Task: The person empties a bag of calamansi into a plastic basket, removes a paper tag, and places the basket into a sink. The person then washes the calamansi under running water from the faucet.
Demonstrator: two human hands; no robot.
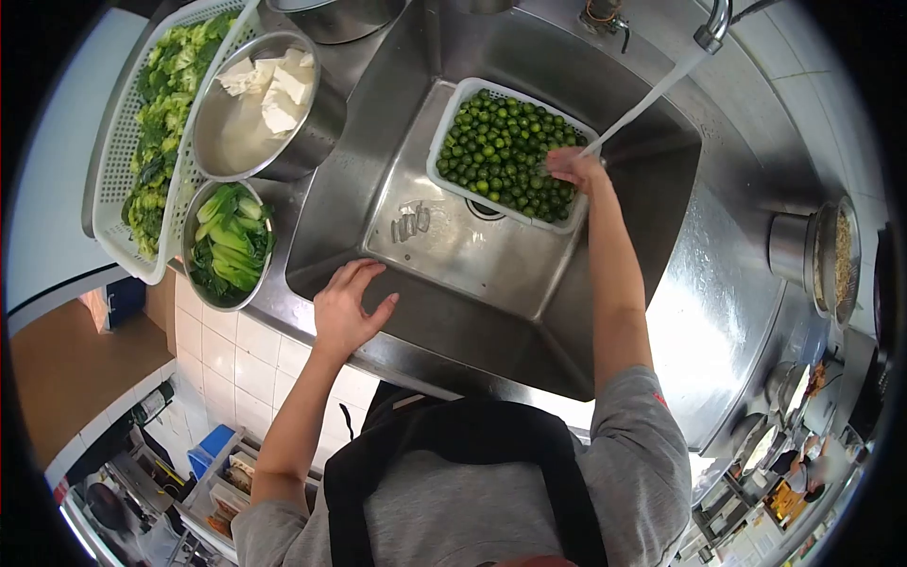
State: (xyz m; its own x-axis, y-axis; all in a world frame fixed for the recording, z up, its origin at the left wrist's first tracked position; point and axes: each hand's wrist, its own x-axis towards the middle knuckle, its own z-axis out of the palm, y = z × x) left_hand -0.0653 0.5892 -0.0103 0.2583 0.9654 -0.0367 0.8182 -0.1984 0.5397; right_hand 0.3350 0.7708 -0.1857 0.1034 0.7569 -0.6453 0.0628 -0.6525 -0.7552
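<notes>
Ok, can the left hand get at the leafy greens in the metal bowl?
Probably yes: the left hand looks empty, and only bare metal rim seems to lie between it and the greens, which sit uncovered.

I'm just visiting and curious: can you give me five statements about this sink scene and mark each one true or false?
1. Water is running from the tap. True.
2. The right hand is at the small green fruits. True.
3. The left hand is gripping a fruit. False: it holds nothing and is at the near edge of the sink.
4. The white blocks are in the sink. False: they are in a metal pot left of it.
5. Leafy green vegetables are left of the sink. True.
</notes>
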